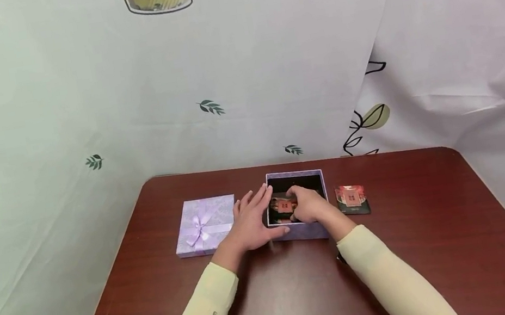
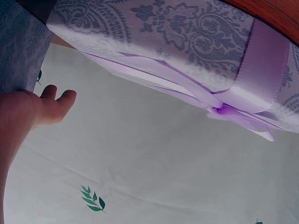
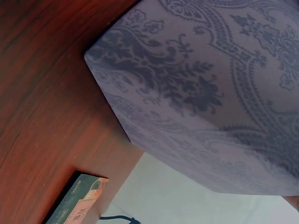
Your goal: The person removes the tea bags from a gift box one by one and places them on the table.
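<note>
A purple patterned gift box (image 1: 301,231) stands uncovered on the table, dark inside. My left hand (image 1: 255,222) rests at its left side, fingers spread and fairly straight along the rim, thumb across the front wall. In the left wrist view part of the left hand (image 2: 51,105) shows against the box wall (image 2: 23,56). My right hand (image 1: 309,204) reaches into the box, thumb and forefinger pinching a flat dark packet with a red label (image 1: 284,206) at opposite edges. The right wrist view shows mainly the patterned outer wall (image 3: 187,93); the right fingers are hidden there.
Left of the box lies its lid (image 1: 209,214) with a lilac ribbon bow (image 1: 200,230). A similar square packet (image 1: 352,199) lies on the table just right of the box. The reddish-brown table (image 1: 279,296) meets a printed cloth backdrop (image 1: 239,71) at its far edge.
</note>
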Demonstrator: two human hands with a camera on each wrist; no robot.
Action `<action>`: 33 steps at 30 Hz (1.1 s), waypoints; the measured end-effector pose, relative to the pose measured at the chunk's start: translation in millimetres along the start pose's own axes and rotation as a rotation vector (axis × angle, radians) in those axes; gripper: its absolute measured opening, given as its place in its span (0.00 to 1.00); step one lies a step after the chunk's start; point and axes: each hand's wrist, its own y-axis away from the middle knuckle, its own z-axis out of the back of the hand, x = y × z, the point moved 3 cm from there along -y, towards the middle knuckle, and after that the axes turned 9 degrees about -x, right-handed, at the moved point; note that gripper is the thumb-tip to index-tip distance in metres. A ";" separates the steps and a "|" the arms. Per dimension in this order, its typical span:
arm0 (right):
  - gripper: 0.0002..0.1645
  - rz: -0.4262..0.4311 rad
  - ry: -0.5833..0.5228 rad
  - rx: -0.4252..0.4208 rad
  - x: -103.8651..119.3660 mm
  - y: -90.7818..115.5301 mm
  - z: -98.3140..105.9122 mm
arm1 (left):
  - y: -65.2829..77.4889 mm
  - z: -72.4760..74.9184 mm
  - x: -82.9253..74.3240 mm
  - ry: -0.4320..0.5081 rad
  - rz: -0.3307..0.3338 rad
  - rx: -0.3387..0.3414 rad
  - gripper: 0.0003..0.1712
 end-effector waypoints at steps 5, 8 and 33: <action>0.32 0.000 -0.009 -0.029 1.0 -1.5 1.3 | -0.5 1.8 -0.4 0.001 -0.003 0.003 0.62; 0.31 -0.009 -0.005 -0.051 1.0 -2.9 2.2 | -0.8 2.5 -0.5 -0.004 0.000 0.008 0.62; 0.23 -0.027 -0.199 -0.254 0.5 -3.9 6.0 | -0.5 0.7 0.8 -0.008 0.001 0.018 0.62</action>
